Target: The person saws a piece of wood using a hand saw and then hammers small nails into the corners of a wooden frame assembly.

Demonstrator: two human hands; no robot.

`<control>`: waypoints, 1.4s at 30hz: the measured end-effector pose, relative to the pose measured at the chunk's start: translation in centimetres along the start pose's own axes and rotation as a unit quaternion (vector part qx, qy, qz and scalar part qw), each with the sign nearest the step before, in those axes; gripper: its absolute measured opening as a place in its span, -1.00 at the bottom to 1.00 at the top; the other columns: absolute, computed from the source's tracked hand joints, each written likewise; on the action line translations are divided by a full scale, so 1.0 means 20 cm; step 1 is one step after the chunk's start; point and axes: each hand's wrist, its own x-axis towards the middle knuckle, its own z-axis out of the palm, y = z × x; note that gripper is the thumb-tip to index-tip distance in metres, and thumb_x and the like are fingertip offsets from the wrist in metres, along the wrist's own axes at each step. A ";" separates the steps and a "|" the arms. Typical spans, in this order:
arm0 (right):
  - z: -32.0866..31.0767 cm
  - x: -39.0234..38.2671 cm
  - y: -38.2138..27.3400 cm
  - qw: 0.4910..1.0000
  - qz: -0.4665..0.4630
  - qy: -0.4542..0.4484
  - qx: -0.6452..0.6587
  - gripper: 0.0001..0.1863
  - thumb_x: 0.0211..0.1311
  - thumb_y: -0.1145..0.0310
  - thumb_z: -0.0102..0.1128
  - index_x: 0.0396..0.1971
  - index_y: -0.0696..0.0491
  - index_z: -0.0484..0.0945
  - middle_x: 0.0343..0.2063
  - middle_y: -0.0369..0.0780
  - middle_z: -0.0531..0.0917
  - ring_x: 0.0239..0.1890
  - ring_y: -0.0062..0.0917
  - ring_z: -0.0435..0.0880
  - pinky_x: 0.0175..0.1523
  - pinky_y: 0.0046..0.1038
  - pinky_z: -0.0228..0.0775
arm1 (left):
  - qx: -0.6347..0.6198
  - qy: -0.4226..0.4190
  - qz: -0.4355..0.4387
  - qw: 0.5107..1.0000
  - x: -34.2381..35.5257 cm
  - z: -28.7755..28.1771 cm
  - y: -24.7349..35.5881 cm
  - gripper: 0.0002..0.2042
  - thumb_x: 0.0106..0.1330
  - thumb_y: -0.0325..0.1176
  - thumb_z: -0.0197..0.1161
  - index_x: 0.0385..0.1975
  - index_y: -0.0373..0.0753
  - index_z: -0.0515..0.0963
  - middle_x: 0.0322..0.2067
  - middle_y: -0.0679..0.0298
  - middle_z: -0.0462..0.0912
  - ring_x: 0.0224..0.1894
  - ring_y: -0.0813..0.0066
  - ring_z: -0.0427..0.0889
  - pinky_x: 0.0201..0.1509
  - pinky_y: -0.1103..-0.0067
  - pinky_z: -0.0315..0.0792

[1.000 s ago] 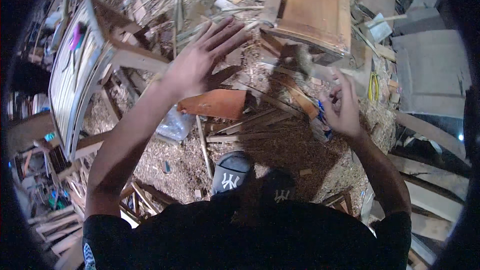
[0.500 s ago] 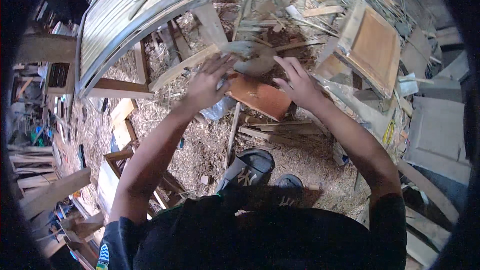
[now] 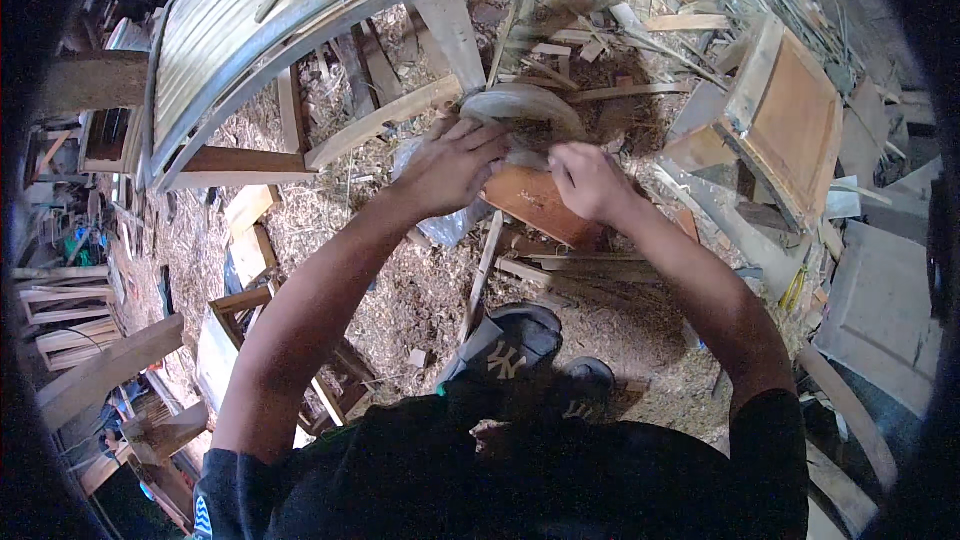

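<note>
My left hand [image 3: 455, 165] is bent with fingers together at the left end of an orange board's [image 3: 530, 202] upper edge, just below a round, grey, blurred piece [image 3: 515, 103]. My right hand [image 3: 590, 180] is curled closed at the board's upper right. The fingertips of both hands are hidden or too unclear to show exactly what they grip. A clear plastic bag [image 3: 448, 228] lies under my left wrist, and a loose stick [image 3: 486, 265] runs from the board toward my shoe.
A slatted wooden structure [image 3: 230, 40] stands at upper left, a box-like piece with an orange panel [image 3: 785, 130] at right. A grey panel [image 3: 870, 310] leans at lower right, near yellow-handled pliers [image 3: 795, 285]. Scrap wood and shavings cover the ground around my feet.
My hands have come down and inward to the orange board and round piece, their spread fingers now curling. The view has shifted, with the slatted structure higher in the picture.
</note>
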 end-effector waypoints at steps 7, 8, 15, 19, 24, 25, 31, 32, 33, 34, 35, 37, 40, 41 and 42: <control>-0.07 0.26 -0.07 0.967 0.167 -0.170 -0.092 -0.69 0.15 0.51 0.10 -0.12 0.21 0.65 -0.08 0.17 0.66 -0.03 0.03 0.67 0.02 -0.08 0.54 | 0.002 0.015 -0.046 0.999 -0.02 0.05 0.00 -0.70 0.45 -0.04 0.17 0.08 0.06 0.58 0.38 0.27 0.39 0.40 0.04 0.27 0.41 -0.12 0.05; -0.03 0.26 0.00 0.966 0.171 -0.168 -0.092 -0.69 0.15 0.51 0.10 -0.12 0.21 0.65 -0.08 0.17 0.66 -0.03 0.03 0.67 0.02 -0.08 0.54 | 0.001 0.015 -0.043 0.999 -0.01 0.06 0.00 -0.70 0.45 -0.04 0.17 0.08 0.06 0.58 0.38 0.27 0.39 0.40 0.04 0.27 0.41 -0.12 0.05; 0.19 0.30 0.09 0.994 -0.016 0.104 0.001 -0.64 0.19 0.41 0.13 -0.01 0.01 0.70 0.01 -0.02 0.70 0.06 -0.07 0.68 0.16 -0.15 0.52 | -0.035 0.004 -0.067 0.997 -0.04 0.03 0.00 -0.71 0.44 -0.04 0.19 0.08 0.10 0.57 0.43 0.05 0.25 0.45 -0.11 0.16 0.40 -0.26 -0.03; 0.23 0.35 0.10 0.995 0.006 0.083 -0.047 -0.68 0.23 0.34 0.15 -0.04 -0.03 0.72 0.00 -0.04 0.71 0.06 -0.09 0.68 0.15 -0.17 0.53 | -0.029 0.004 -0.066 0.997 -0.05 0.02 0.00 -0.72 0.42 -0.05 0.22 0.06 0.09 0.57 0.44 0.05 0.22 0.44 -0.13 0.16 0.39 -0.28 0.00; 0.26 0.39 0.12 0.995 0.070 0.028 -0.067 -0.70 0.23 0.35 0.16 -0.06 -0.02 0.72 -0.02 -0.04 0.71 0.04 -0.08 0.68 0.11 -0.16 0.54 | -0.038 0.012 -0.060 0.997 -0.07 0.01 0.01 -0.68 0.40 -0.05 0.25 0.10 0.09 0.56 0.42 0.08 0.25 0.43 -0.09 0.18 0.40 -0.22 0.02; 0.23 0.37 0.11 0.995 0.049 0.004 -0.088 -0.70 0.22 0.37 0.17 -0.07 0.01 0.72 -0.02 -0.02 0.70 0.03 -0.08 0.68 0.11 -0.16 0.54 | -0.034 0.018 -0.065 0.997 -0.08 0.02 0.02 -0.65 0.39 -0.05 0.26 0.12 0.09 0.56 0.41 0.10 0.26 0.43 -0.07 0.19 0.41 -0.19 0.03; 0.15 0.25 0.13 0.996 0.067 0.051 -0.020 -0.73 0.12 0.45 0.24 -0.16 0.18 0.70 -0.13 0.12 0.70 -0.08 0.00 0.71 0.00 -0.12 0.56 | -0.017 0.022 -0.069 0.997 -0.11 0.02 0.02 -0.60 0.39 -0.03 0.27 0.18 0.04 0.56 0.40 0.10 0.31 0.43 -0.06 0.21 0.45 -0.05 0.07; 0.13 0.24 0.12 0.996 0.067 0.053 -0.022 -0.73 0.12 0.45 0.24 -0.16 0.18 0.70 -0.13 0.12 0.70 -0.08 0.00 0.71 0.00 -0.12 0.56 | -0.017 0.024 -0.067 0.997 -0.11 0.02 0.01 -0.60 0.39 -0.03 0.27 0.18 0.04 0.56 0.40 0.10 0.31 0.43 -0.06 0.21 0.45 -0.05 0.07; 0.10 0.24 0.11 0.993 0.103 0.049 -0.016 -0.75 0.07 0.44 0.27 -0.24 0.22 0.69 -0.23 0.14 0.70 -0.12 0.05 0.70 -0.02 -0.04 0.54 | -0.028 0.004 -0.073 0.997 -0.11 0.02 0.01 -0.57 0.40 -0.01 0.24 0.21 0.04 0.53 0.44 0.11 0.26 0.47 -0.04 0.17 0.46 -0.10 0.05; 0.09 0.23 0.11 0.989 0.140 0.046 -0.009 -0.75 0.03 0.42 0.30 -0.32 0.27 0.68 -0.33 0.17 0.69 -0.15 0.10 0.69 -0.05 0.04 0.52 | -0.038 -0.016 -0.079 0.996 -0.10 0.01 0.00 -0.55 0.42 0.01 0.22 0.25 0.03 0.50 0.47 0.12 0.21 0.51 -0.01 0.13 0.46 -0.16 0.02; 0.07 0.21 0.11 0.989 0.141 0.048 -0.011 -0.75 0.03 0.42 0.30 -0.32 0.27 0.68 -0.33 0.17 0.69 -0.15 0.10 0.69 -0.05 0.04 0.52 | -0.038 -0.013 -0.075 0.996 -0.09 0.00 0.00 -0.55 0.42 0.01 0.22 0.25 0.03 0.50 0.47 0.12 0.21 0.51 -0.01 0.13 0.46 -0.16 0.02; 0.05 0.20 0.06 0.987 0.112 0.105 0.044 -0.76 0.09 0.38 0.31 -0.33 0.27 0.67 -0.32 0.16 0.69 -0.17 0.08 0.68 -0.04 -0.01 0.51 | -0.105 0.061 -0.077 0.990 -0.08 -0.02 -0.01 -0.64 0.43 -0.10 0.25 0.14 -0.06 0.60 0.29 0.04 0.49 0.38 0.04 0.37 0.42 0.06 0.22; -0.03 0.15 -0.07 0.987 0.074 0.137 0.028 -0.77 0.18 0.34 0.34 -0.32 0.23 0.68 -0.32 0.09 0.70 -0.16 0.04 0.69 -0.02 -0.08 0.51 | -0.170 0.112 -0.085 0.975 -0.05 -0.04 -0.04 -0.65 0.38 -0.12 0.32 0.07 -0.12 0.65 0.10 0.03 0.66 0.15 0.15 0.64 0.25 0.25 0.46; -0.06 0.13 -0.10 0.987 0.075 0.139 0.025 -0.77 0.18 0.34 0.34 -0.32 0.23 0.68 -0.32 0.09 0.70 -0.16 0.04 0.69 -0.02 -0.08 0.51 | -0.171 0.113 -0.082 0.975 -0.03 -0.05 -0.02 -0.65 0.38 -0.12 0.32 0.07 -0.12 0.65 0.10 0.03 0.66 0.15 0.15 0.64 0.25 0.25 0.46; -0.09 0.12 -0.13 0.986 0.061 0.137 0.068 -0.78 0.20 0.34 0.34 -0.31 0.21 0.69 -0.30 0.06 0.71 -0.16 -0.01 0.70 -0.01 -0.13 0.52 | -0.205 0.125 -0.098 0.966 -0.02 -0.07 -0.01 -0.67 0.36 -0.13 0.35 0.02 -0.13 0.68 -0.01 0.03 0.71 -0.02 0.14 0.71 0.11 0.31 0.54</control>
